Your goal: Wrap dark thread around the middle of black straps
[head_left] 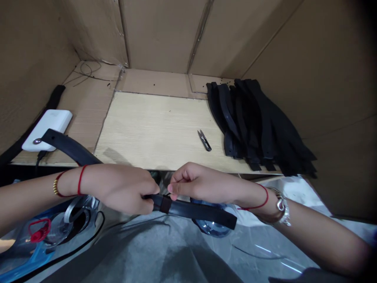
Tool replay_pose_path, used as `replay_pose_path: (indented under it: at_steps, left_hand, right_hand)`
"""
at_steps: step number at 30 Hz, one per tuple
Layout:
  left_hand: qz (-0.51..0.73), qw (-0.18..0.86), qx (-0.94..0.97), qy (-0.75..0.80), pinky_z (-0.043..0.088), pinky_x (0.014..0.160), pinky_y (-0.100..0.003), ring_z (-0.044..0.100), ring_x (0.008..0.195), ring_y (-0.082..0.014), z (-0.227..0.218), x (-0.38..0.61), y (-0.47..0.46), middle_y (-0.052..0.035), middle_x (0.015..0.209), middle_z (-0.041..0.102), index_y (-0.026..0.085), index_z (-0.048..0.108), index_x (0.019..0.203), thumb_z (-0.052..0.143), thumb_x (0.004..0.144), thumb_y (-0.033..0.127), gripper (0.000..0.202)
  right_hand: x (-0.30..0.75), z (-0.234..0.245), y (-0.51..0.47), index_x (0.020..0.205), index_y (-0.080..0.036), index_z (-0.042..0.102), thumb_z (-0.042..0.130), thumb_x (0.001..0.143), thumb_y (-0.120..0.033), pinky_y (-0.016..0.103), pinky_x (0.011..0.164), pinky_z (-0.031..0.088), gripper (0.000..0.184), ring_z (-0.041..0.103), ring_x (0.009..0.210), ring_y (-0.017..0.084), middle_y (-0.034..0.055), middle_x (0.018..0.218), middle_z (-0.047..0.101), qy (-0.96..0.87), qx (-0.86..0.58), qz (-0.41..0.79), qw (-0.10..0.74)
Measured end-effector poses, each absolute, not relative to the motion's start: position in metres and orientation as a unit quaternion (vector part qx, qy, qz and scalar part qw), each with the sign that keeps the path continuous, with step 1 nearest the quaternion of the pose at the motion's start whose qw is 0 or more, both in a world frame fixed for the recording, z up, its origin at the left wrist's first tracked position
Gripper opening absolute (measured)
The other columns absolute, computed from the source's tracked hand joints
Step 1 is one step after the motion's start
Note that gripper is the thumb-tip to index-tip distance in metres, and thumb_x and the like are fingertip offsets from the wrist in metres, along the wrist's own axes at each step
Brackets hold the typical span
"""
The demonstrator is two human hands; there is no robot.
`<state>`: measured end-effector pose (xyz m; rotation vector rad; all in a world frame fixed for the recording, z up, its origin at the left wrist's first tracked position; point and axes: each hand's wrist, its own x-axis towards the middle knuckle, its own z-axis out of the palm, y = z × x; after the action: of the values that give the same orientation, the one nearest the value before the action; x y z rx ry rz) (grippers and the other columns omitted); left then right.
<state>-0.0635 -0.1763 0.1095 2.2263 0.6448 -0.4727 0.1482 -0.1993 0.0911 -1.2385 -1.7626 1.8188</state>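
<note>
Black belt [193, 210] sits in both hands at the lower middle of the frame. Its long axis runs nearly level, with the square-cut free end pointing right and slightly down. A curved black strap [69, 146] rises from behind the left hand toward the upper left and looks like the belt's other length, though the hand hides any join. The belt's surface is smooth and matt, with one dark brown keeper loop [165, 204] around it.

The left hand [123, 190] is clamped around the belt just left of the loop. The right hand [197, 184] pinches at the loop with its fingertips [173, 188], so the two hands are together, almost touching.

Above them lies a pale wooden board [147, 133] carrying one pair of thread snips [204, 140]. At the board's right edge is one overlapping pile of black belts [259, 125], at least seven. One white power bank [47, 135] with one black cable [39, 157] sits at the upper left, against a cardboard wall [165, 35].
</note>
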Motion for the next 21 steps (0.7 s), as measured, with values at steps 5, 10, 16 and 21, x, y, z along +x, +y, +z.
replay_pose_path:
  at_steps: [5, 10, 16, 21]
  left_hand:
    - [-0.229, 0.379, 0.859, 0.256, 0.023, 0.045, -0.026, 0.037, 0.047, -0.0117, 0.116, -0.060, -0.171, 0.0031, 0.054, 0.042, 0.020, 0.046, 0.063, 0.046, 0.082, 0.025, 0.020]
    - [-0.235, 0.373, 0.859, 0.261, 0.025, 0.047, -0.027, 0.037, 0.047, -0.0118, 0.114, -0.059, -0.171, 0.0019, 0.055, 0.048, 0.019, 0.054, 0.065, 0.045, 0.083, 0.025, 0.021]
    - [-0.167, 0.270, 0.905, 0.284, 0.021, 0.048, -0.029, 0.033, 0.046, -0.0122, 0.100, -0.055, -0.186, -0.0013, 0.058, 0.053, 0.018, 0.058, 0.066, 0.041, 0.087, 0.026, 0.028]
    - [-0.096, 0.207, 0.914, 0.334, 0.022, 0.051, -0.030, 0.041, 0.048, -0.0142, 0.089, -0.054, -0.197, -0.0022, 0.061, 0.056, 0.017, 0.061, 0.078, 0.039, 0.090, 0.021, 0.025]
  right_hand:
    - [0.146, 0.096, -0.194, 0.074, -0.015, 0.073, 0.062, 0.085, -0.033, 0.021, 0.044, 0.023, 0.024, 0.029, 0.043, 0.006, -0.0082, 0.043, 0.035, -0.615, -0.460, 0.640, 0.013]
    - [0.143, 0.096, -0.193, 0.074, -0.015, 0.072, 0.060, 0.086, -0.033, 0.022, 0.045, 0.024, 0.025, 0.029, 0.045, 0.006, -0.0069, 0.047, 0.040, -0.625, -0.467, 0.626, 0.004]
    - [0.139, 0.087, -0.195, 0.078, -0.014, 0.071, 0.055, 0.089, -0.029, 0.023, 0.049, 0.027, 0.025, 0.032, 0.049, 0.008, -0.0052, 0.050, 0.042, -0.652, -0.462, 0.601, 0.029]
    - [0.137, 0.088, -0.208, 0.086, -0.015, 0.066, 0.047, 0.094, -0.026, 0.023, 0.051, 0.028, 0.024, 0.034, 0.053, 0.008, -0.0043, 0.060, 0.045, -0.666, -0.465, 0.580, 0.065]
